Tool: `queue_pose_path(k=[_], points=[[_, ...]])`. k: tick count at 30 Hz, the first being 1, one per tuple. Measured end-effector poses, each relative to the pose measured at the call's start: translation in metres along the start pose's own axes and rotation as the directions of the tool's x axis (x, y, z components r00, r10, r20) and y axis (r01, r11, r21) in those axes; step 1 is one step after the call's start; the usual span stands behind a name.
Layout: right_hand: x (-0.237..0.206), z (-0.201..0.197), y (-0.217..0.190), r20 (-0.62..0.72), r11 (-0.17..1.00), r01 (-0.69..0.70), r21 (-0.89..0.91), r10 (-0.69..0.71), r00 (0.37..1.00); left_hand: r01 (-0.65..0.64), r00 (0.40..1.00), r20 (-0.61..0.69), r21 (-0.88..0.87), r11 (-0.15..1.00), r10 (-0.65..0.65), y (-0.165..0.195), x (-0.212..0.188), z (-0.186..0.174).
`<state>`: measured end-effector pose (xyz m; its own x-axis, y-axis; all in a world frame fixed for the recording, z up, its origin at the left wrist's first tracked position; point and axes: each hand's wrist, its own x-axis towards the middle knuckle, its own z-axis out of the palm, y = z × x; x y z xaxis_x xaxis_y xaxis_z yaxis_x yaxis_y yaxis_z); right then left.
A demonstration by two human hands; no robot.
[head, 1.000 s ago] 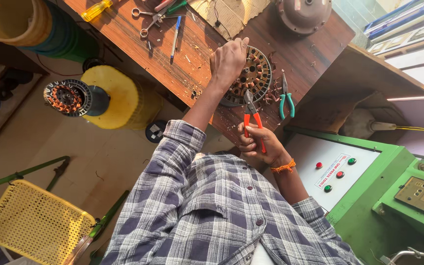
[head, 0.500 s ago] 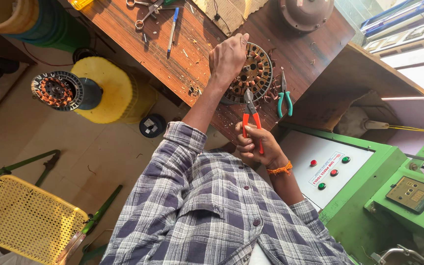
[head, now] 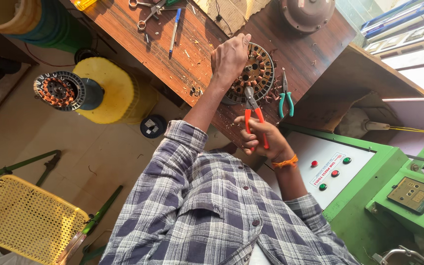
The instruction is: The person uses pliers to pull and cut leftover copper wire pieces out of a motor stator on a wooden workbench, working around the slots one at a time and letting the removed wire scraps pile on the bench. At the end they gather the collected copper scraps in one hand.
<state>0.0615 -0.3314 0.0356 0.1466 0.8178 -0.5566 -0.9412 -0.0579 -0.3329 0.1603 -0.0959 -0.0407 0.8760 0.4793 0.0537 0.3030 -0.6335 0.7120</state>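
Observation:
A round motor stator (head: pixel 260 73) with copper windings lies on a brown wooden bench (head: pixel 197 64). My left hand (head: pixel 229 56) rests on the stator's left side and grips it from above. My right hand (head: pixel 266 140), with an orange band at the wrist, holds orange-handled pliers (head: pixel 254 115). The jaws of the orange-handled pliers touch the stator's near edge. Bits of cut copper wire lie scattered around the stator.
Green-handled pliers (head: pixel 285 98) lie right of the stator. A blue pen (head: pixel 173 29), scissors (head: pixel 145 10) and a metal motor cover (head: pixel 307 12) lie farther back. A green control box with buttons (head: pixel 369 186) stands at right. On the floor: a yellow spool (head: pixel 111 91), another stator (head: pixel 57 91), a yellow mesh seat (head: pixel 25 221).
The view has drifted slightly. Both hands stay at the stator, and the pliers' jaws have come closer to its near edge.

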Motion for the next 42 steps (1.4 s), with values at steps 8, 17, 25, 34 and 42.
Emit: queue_pose_path(k=[8, 17, 25, 34, 42], points=[[-0.004, 0.007, -0.009, -0.104, 0.997, -0.074, 0.000, 0.074, 0.992, -0.088, 0.995, -0.047, 0.034, 0.996, 0.089, -0.002, -0.006, 0.002], [0.018, 0.034, -0.006, -0.492, 0.803, -0.142, -0.579, -0.206, 0.846, -0.001, 1.000, -0.010, -0.044, 0.999, 0.000, -0.003, -0.007, -0.024], [0.030, 0.026, 0.004, -0.479, 0.527, -0.223, -0.820, -0.420, 0.771, 0.084, 0.996, 0.044, -0.097, 0.992, -0.080, -0.010, -0.002, -0.030], [0.007, 0.023, -0.003, -0.086, 0.991, 0.021, -0.133, -0.033, 0.996, -0.006, 0.979, 0.205, -0.071, 0.997, 0.021, -0.001, 0.000, -0.043], [-0.001, -0.003, -0.002, -0.178, 0.954, 0.083, -0.288, -0.139, 0.974, -0.022, 0.974, 0.222, -0.074, 0.997, 0.038, 0.011, -0.008, -0.030]])
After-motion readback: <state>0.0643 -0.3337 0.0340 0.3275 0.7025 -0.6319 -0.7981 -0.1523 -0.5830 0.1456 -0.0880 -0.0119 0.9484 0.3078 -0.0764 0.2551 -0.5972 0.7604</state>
